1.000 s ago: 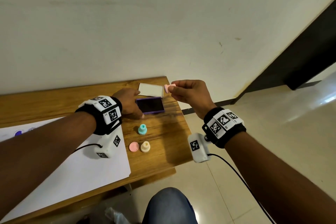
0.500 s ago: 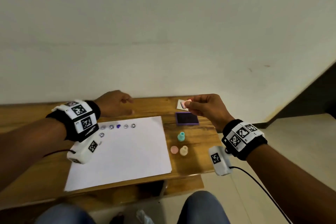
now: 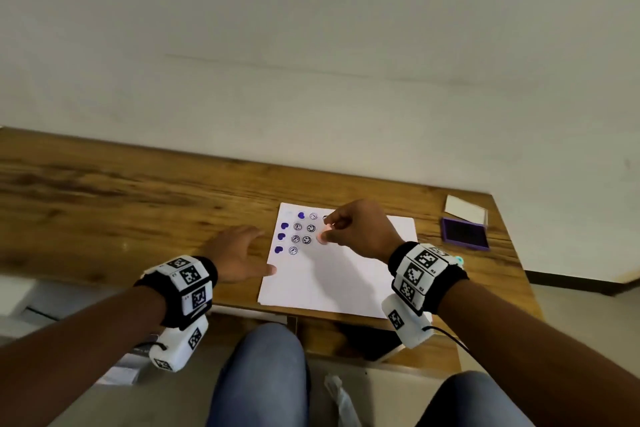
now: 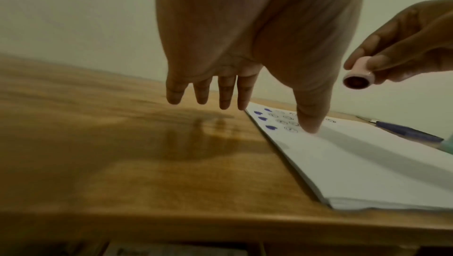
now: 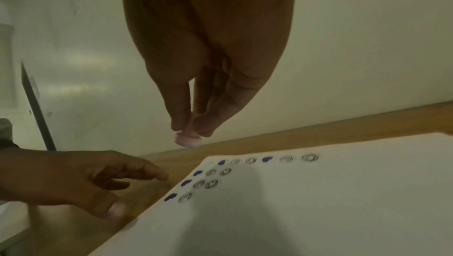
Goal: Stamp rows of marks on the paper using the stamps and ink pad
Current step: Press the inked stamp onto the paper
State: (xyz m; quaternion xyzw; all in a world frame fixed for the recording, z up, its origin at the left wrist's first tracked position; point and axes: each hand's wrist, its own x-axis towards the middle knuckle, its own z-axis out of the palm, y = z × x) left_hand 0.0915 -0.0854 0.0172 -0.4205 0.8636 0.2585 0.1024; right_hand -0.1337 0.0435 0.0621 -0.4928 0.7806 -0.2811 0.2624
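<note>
Pink stamp (image 4: 358, 78) is pinched between the thumb and fingertips of the right hand (image 3: 360, 230), held just above the paper (image 3: 346, 277) with its inked face pointing down, not touching the sheet as far as I can tell from the right wrist view. It's hovering next to the marks already there: a column of solid purple hearts (image 3: 281, 236) along the left edge, then round smiley-type circles (image 3: 307, 239) beside them, plus a row across the top. Left hand (image 3: 239, 253) is spread flat with fingers straight, holding nothing, over the wooden table (image 3: 138, 204) right at the paper's left edge, thumb tip reaching onto the sheet. The purple ink pad (image 3: 465, 238) sits open off to the right of the paper, its lid (image 3: 465, 209) lying just behind it
</note>
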